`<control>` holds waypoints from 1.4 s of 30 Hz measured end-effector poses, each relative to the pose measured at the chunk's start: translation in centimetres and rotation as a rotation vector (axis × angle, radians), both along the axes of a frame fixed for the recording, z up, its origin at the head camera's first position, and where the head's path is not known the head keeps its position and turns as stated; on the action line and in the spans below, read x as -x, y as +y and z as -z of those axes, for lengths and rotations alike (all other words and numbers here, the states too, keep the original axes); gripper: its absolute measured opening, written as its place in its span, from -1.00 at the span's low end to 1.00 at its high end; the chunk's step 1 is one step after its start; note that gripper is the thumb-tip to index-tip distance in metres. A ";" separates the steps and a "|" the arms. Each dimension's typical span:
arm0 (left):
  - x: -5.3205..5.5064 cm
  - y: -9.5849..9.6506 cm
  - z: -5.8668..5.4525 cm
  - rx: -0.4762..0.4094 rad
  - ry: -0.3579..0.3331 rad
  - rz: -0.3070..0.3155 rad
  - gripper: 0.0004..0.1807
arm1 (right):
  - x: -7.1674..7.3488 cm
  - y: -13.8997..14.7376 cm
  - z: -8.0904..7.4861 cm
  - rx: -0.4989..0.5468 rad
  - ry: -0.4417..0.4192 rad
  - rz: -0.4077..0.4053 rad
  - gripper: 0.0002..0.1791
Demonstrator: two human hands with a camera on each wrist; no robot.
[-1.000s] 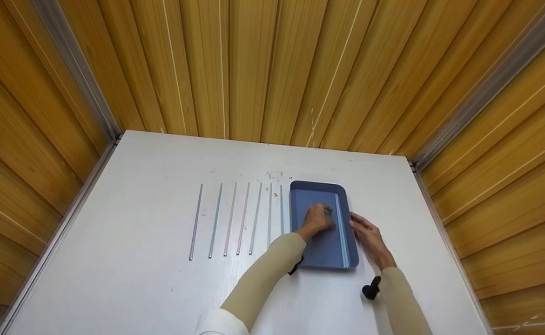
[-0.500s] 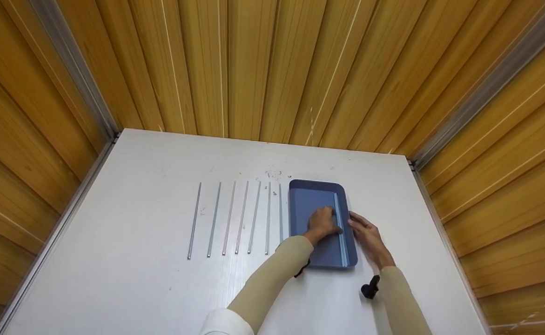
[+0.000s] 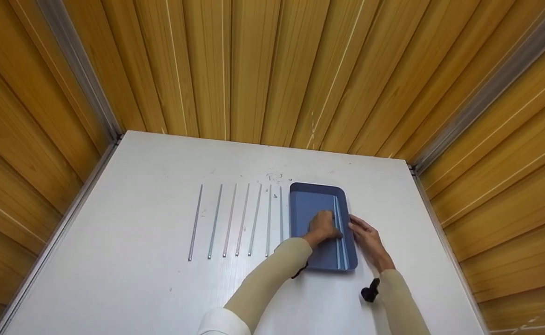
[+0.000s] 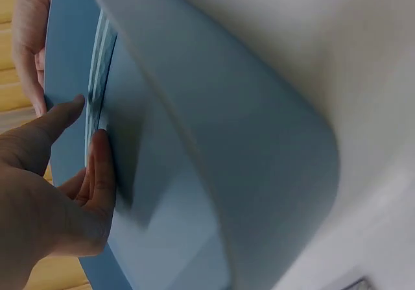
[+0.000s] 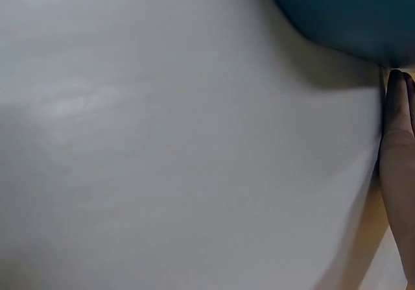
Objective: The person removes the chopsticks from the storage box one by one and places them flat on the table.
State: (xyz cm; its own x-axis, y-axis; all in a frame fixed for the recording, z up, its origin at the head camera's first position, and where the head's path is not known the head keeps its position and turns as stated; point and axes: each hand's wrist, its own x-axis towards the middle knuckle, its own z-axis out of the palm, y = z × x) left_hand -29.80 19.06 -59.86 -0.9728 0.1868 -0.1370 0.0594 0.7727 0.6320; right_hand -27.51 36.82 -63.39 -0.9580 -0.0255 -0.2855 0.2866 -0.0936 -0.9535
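Observation:
A blue rectangular tray stands on the white table. Inside, thin light blue sticks lie lengthwise near the right wall. My left hand reaches into the tray and pinches at one thin stick, thumb on one side and fingers on the other in the left wrist view. A narrow gap parts this stick from the one nearer the wall. Outside, my right hand rests its straight fingers against the tray's right side; the right wrist view catches only part of the hand, at the tray's corner.
To the left of the tray, several thin sticks in purple, blue and pink tints lie in a spaced row on the table. Wood-look panels wall in the back and sides. Dark specks mark the table behind the tray.
My left hand has moved right and down to the sticks and taken hold there. The sticks in the tray, close together before, now show a gap. My right hand has stayed put.

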 end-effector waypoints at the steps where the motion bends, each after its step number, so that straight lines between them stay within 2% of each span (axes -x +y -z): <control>1: -0.1 0.1 0.0 0.027 0.020 0.009 -0.47 | 0.0 0.0 0.0 0.000 0.001 0.000 -0.33; 5: -0.3 0.0 0.0 0.080 0.077 0.030 -0.59 | 0.1 -0.1 0.0 -0.010 -0.007 -0.007 -0.32; 13: -0.3 -0.7 0.2 -0.008 0.082 -0.012 -0.74 | -0.2 0.1 0.1 0.019 0.018 0.009 -0.35; 20: -0.2 -1.1 0.4 -0.126 0.027 -0.075 -0.78 | -0.3 0.0 0.0 -0.006 0.013 0.006 -0.34; 27: 0.1 -2.2 0.1 -0.203 -0.037 -0.149 -0.76 | -0.1 -0.3 0.1 0.009 0.012 0.012 -0.37; 31: 0.1 -3.2 -0.3 -0.281 -0.077 -0.180 -0.73 | -0.1 -0.4 0.2 -0.004 0.022 -0.003 -0.37; 35: -0.3 -4.2 -0.8 -0.389 -0.094 -0.180 -0.68 | -0.2 -0.2 0.1 -0.025 0.016 -0.011 -0.37; 42: -0.4 -5.4 -2.7 -0.611 -0.168 -0.147 -0.63 | -0.3 0.2 0.0 -0.022 0.011 -0.013 -0.34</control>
State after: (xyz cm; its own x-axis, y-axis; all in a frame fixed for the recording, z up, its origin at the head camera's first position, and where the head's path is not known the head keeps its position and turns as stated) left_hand -29.42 13.61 -57.13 -0.9688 0.1456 -0.2005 -0.1573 0.2639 0.9516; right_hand -27.23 37.06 -63.40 -0.9609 -0.0320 -0.2751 0.2767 -0.0687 -0.9585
